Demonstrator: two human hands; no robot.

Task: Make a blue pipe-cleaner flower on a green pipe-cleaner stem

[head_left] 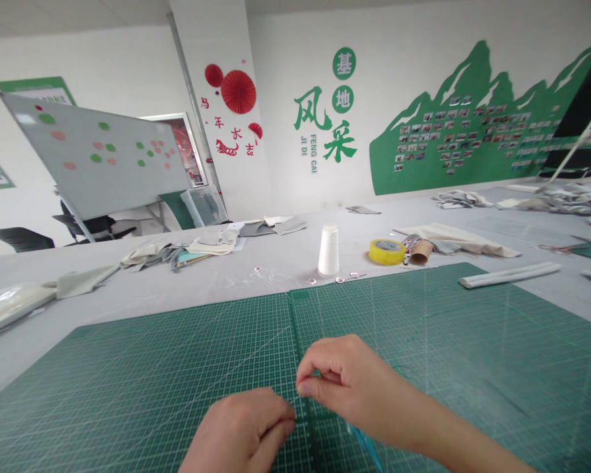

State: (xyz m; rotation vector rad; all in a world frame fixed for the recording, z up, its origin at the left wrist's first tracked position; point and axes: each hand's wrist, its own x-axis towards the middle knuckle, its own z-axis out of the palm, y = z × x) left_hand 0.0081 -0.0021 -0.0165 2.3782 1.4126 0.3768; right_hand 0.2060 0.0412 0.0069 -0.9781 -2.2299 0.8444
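Note:
My left hand [243, 430] is closed in a pinch, low over the seam between two green cutting mats [177, 355]. Just up and to the right, my right hand [337, 374] pinches with thumb and forefinger pressed together. The fingertips of both hands are close but apart; anything held between them is too fine to make out. Partly hidden beneath my right wrist is a bright blue item [367, 447] whose kind I cannot tell. Beyond the mats stands a cone of white thread [329, 249], upright, with loose thread ends [256, 277] to its left.
A yellow tape roll [387, 251] and a brown cardboard tube [421, 251] lie behind the mats. Small scissors or metal pieces [345, 279] sit at the mat edge. A rolled pale cloth strip [509, 274] rests on the right mat. Fabric scraps [211, 243] lie further back.

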